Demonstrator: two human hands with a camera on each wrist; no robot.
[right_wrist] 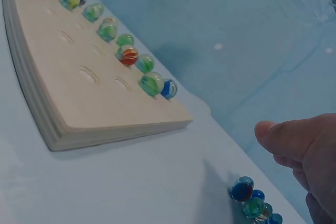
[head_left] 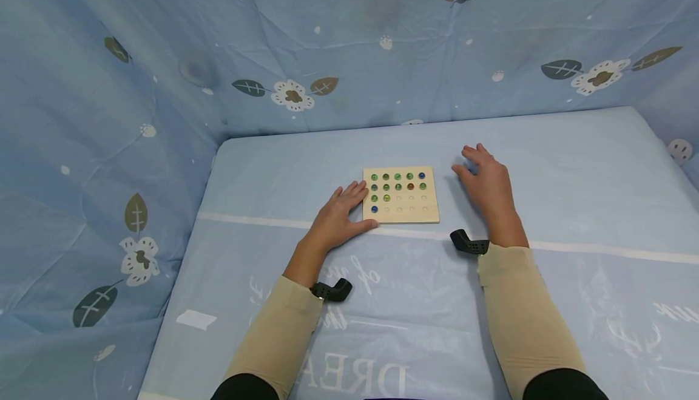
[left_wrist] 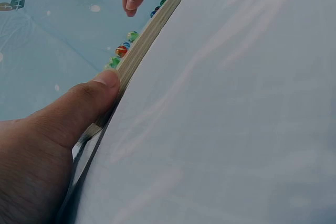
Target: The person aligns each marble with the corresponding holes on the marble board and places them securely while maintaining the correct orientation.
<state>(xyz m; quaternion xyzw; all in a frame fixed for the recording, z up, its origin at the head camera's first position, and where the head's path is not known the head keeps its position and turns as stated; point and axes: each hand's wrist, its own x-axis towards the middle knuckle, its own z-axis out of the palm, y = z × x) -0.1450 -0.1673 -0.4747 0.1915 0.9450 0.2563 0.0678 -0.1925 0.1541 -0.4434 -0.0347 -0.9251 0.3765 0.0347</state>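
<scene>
A pale wooden board (head_left: 406, 203) with rows of round hollows lies flat on the table. Glass marbles fill its two far rows, mostly green, with a red-orange marble (right_wrist: 127, 55) among them. In the nearer rows, marbles sit only toward the left, including a blue marble (head_left: 374, 209) in the front row. My left hand (head_left: 340, 215) rests along the board's left side, its thumb at the front edge. To the right of the board my right hand (head_left: 488, 183) hovers with thumb and fingers apart. Near it, loose marbles (right_wrist: 254, 207) lie clustered on the table, mostly hidden in the head view.
A light blue cloth (head_left: 393, 303) with printed lettering covers the table. Patterned fabric (head_left: 355, 42) hangs behind and along the left side. A white patch (head_left: 196, 319) lies at the table's left. Black wrist cameras (head_left: 332, 291) stick out from both sleeves.
</scene>
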